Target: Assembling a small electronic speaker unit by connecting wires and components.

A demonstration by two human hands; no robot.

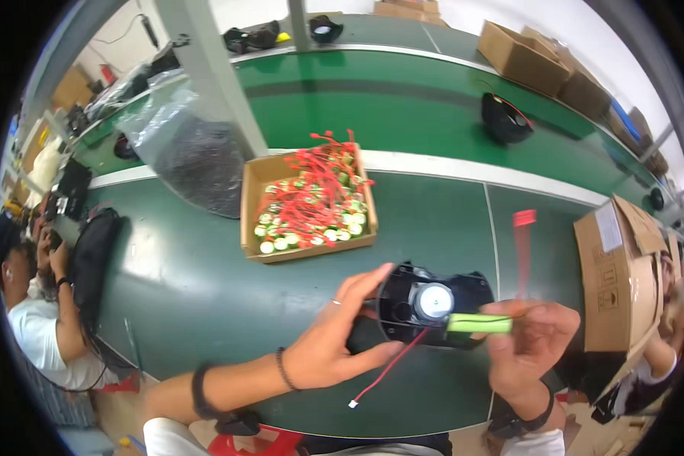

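Note:
My left hand (334,338) is closed round the left end of a black plastic housing (467,292), its open side facing up. Inside the housing sits a round speaker (435,302) with a pale centre. A thin red wire (391,368) hangs out over the near side and ends in a small white plug (353,404). My right hand (532,342) pinches a light green cylindrical battery (480,324) at the housing's right side, over its near rim. Red leads (523,254), blurred, rise beyond my right fingers to a red connector (524,218).
A cardboard box (308,249) full of green batteries with red leads stands beyond my hands. Left of it lies a clear plastic bag (197,152) of dark parts. A larger carton (612,281) stands right. On the green conveyor belt (403,99) sits a black shell (504,119). People work at both sides.

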